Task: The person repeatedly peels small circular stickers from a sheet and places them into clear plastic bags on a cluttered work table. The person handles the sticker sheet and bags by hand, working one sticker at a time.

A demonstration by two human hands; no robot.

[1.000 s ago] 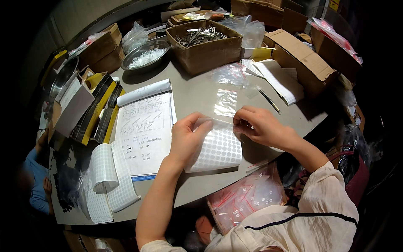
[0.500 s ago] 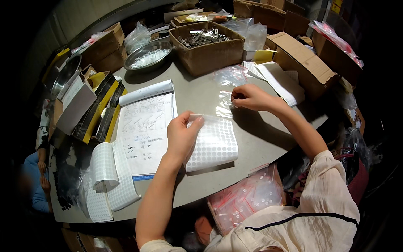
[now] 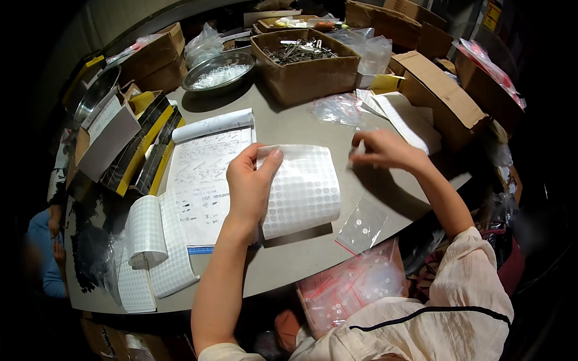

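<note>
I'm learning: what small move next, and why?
Perhaps ease the small clear bag onto the bag pile with the right hand: it lies at the near edge of the table by that pile, and the left hand holds the sticker sheet.

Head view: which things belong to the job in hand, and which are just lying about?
Likely in the job:
- white sheet of round grey dots, held by the left hand
- flat clear plastic bag with red edge
- pile of clear red-edged plastic bags

Apparently lying about:
- brown cardboard box of metal pieces
- round silver metal bowl
</note>
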